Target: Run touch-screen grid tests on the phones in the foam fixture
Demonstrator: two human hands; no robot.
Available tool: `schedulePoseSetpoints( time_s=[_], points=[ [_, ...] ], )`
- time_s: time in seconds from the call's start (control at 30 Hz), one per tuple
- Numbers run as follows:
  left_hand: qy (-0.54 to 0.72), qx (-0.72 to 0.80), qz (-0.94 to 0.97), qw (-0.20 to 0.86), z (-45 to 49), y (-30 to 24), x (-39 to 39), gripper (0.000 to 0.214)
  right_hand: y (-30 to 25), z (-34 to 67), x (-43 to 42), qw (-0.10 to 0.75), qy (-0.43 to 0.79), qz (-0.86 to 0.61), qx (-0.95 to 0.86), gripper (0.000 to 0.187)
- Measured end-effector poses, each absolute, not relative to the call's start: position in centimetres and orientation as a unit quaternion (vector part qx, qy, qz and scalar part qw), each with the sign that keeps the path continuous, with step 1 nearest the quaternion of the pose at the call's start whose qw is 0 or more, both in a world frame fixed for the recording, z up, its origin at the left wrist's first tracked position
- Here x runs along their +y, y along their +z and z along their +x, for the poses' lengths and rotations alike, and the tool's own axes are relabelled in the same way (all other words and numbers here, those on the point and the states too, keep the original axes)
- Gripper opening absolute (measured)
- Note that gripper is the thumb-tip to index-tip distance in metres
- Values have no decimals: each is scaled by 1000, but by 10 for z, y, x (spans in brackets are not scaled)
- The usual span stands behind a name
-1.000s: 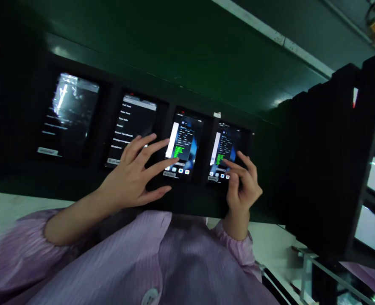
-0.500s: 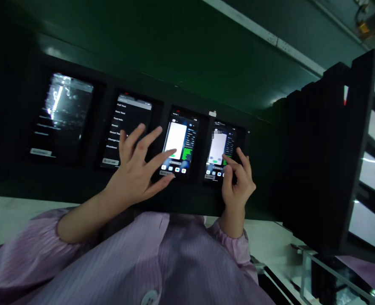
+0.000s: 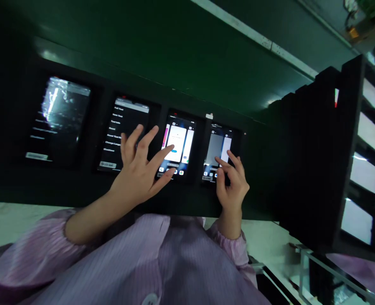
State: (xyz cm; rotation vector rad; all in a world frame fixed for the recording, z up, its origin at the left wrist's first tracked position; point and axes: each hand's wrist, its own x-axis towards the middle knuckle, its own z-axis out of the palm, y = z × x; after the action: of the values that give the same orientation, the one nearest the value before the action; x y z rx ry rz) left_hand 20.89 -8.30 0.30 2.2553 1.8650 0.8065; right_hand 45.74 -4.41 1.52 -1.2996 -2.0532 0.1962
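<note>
Several lit phones lie in a row in a black tray (image 3: 193,199) in front of me. My left hand (image 3: 139,171) is spread open, its index fingertip on the third phone (image 3: 178,146), which shows app cards. My right hand (image 3: 231,182) has its index finger stretched onto the fourth phone (image 3: 217,150), thumb near its lower edge, the other fingers loosely curled. The second phone (image 3: 123,127) shows a dark text menu and is partly covered by my left fingers. The first phone (image 3: 58,116) at the far left has a glare on its screen.
A black slotted rack (image 3: 333,161) holding several bright-screened phones stands at the right. A dark green bench surface (image 3: 174,51) lies behind the tray. A pale table edge (image 3: 15,218) runs along my lilac sleeves. A metal frame (image 3: 317,271) is at the lower right.
Both index fingers swiped on their phones: the screens went from green-text windows to white cards, then to rows of app cards. Both hands drifted slightly left.
</note>
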Motion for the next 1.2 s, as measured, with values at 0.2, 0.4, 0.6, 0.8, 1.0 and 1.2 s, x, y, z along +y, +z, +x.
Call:
schedulePoseSetpoints(
  time_s=[0.2,0.4,0.6,0.8,1.0,1.2],
  points=[
    [210,571,792,42,210,4,-82,42,12,454,-42,350,39,-542,-763,23],
    [265,564,781,35,205,2,-84,45,13,454,-43,375,40,-540,-752,22],
    [252,613,745,77,208,7,-84,42,17,455,-44,351,76,-500,-788,20],
    [260,614,743,62,209,6,-84,42,16,455,-42,341,78,-511,-785,18],
    [236,597,766,34,208,5,-84,40,17,455,-42,349,75,-510,-783,16],
    [227,611,758,28,212,2,-82,45,21,456,-43,355,78,-508,-781,15]
  ],
)
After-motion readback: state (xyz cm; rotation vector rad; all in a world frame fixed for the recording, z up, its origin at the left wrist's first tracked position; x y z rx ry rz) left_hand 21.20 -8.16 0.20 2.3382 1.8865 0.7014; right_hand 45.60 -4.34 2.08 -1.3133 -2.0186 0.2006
